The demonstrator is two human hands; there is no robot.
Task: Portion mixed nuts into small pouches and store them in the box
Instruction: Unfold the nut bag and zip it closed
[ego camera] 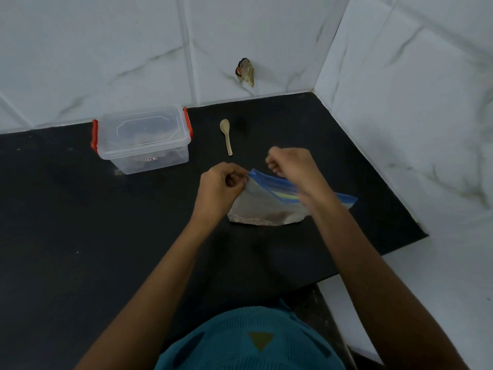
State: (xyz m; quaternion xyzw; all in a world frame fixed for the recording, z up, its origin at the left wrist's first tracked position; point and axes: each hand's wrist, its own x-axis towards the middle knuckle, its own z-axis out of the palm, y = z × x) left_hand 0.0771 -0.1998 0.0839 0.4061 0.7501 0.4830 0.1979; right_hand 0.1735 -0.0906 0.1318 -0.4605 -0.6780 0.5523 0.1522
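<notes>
Shirt (pixel 248 343), brown-filled pouch (pixel 262 206), lidded box (pixel 144 145)

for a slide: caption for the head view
Left hand pinches the blue-edged pouch, right hand curled above it; spoon and lidded box behind on the black counter.

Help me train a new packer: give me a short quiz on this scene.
1. True or false: the clear box has its lid off.
2. What lies on the black counter just right of the box? A) a wooden spoon B) a knife C) scissors
3. Short answer: which hand pinches the corner of the blue-topped pouch?
Key: 1 false, the lid is on. 2 A. 3 the left hand.
</notes>
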